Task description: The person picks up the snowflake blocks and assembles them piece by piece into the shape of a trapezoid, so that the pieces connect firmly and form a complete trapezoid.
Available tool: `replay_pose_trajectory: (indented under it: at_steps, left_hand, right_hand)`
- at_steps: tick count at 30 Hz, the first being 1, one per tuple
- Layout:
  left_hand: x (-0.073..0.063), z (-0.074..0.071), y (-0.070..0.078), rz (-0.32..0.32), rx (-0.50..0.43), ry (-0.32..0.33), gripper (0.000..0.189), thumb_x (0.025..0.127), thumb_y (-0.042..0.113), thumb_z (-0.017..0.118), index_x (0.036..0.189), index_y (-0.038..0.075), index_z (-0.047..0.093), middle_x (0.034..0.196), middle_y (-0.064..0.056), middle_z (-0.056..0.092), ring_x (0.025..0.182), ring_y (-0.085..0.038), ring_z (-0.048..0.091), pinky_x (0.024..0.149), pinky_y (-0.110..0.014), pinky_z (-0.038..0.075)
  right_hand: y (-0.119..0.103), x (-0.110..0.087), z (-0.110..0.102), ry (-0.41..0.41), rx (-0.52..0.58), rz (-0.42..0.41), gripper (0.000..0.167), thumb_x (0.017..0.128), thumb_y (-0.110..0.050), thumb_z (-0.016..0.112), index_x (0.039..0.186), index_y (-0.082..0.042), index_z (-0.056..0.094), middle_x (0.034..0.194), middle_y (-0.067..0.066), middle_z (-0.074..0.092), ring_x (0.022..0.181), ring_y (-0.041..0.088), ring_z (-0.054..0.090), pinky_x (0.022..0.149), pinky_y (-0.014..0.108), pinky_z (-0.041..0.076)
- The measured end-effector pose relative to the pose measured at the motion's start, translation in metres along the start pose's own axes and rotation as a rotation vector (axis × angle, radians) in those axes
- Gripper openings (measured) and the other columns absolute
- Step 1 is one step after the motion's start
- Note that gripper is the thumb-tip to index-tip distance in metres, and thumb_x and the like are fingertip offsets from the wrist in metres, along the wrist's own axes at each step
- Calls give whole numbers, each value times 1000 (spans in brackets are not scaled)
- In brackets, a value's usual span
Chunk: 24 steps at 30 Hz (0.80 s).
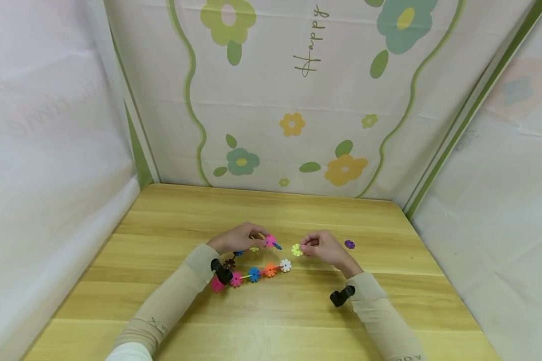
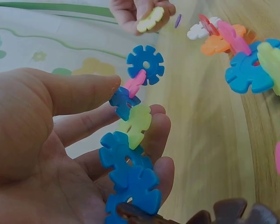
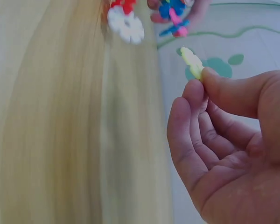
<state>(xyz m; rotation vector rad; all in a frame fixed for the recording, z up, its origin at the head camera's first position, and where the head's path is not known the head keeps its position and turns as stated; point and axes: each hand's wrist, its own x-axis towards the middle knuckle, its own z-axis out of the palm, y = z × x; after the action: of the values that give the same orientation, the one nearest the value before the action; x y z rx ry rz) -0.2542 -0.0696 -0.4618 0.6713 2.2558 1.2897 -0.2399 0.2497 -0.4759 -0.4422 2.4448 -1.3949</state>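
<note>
A chain of notched plastic snowflake discs, linked edge to edge, curves across the table. My left hand (image 1: 239,237) holds one end of it, pinching a small blue disc (image 2: 124,101) between thumb and finger. Past that disc, a pink disc (image 2: 135,84) and a blue end disc (image 2: 141,60) stick out. The other end finishes in an orange disc (image 1: 270,270) and a white disc (image 1: 285,265). To the right, my right hand (image 1: 327,249) pinches a loose yellow disc (image 3: 192,61) by its edge, apart from the chain.
A single purple disc (image 1: 350,244) lies on the wooden table (image 1: 298,316), right of my right hand. Floral fabric (image 1: 262,100) rises behind the table's far edge, and pale fabric walls (image 1: 49,150) stand on both sides.
</note>
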Motion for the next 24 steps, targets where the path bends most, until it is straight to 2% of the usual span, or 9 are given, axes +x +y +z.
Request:
replay_pose_trajectory:
  at_steps: [5,6,14,20,24]
  left_hand:
    - [0,-1,0,-2,-12,-6,38,106,26,67,142,14,67,137,-15,69,117,-28,68,82,-42,57]
    - [0,-1,0,-2,-11,-4,37,106,26,67,141,14,67,138,-16,69,122,-28,68,86,-44,58]
    - [-1,-2,2,-5,-27,-11,36,107,24,66,141,13,67,134,-17,71,103,-37,69,77,-46,57]
    - [-2,-4,2,-24,-27,-15,33,106,23,67,138,14,68,132,-12,71,119,-28,68,90,-46,59]
    - [1,-4,4,-32,-28,-22,29,106,25,67,132,13,70,126,-15,73,115,-31,69,91,-47,58]
  right_hand:
    - [0,9,17,-14,22,-11,16,100,-15,73,103,0,74,91,14,73,85,30,71,78,41,64]
    - [0,10,20,-16,28,-9,15,100,-16,73,103,0,74,90,13,73,84,29,71,77,39,63]
    - [-3,14,31,-3,69,20,14,101,-16,72,104,-3,74,94,16,74,81,24,71,73,35,61]
    - [-3,17,35,5,91,35,14,102,-15,71,105,-2,73,92,13,73,82,23,71,75,36,62]
    - [-4,18,37,-6,110,43,16,102,-15,71,107,0,73,94,15,74,84,24,72,77,38,63]
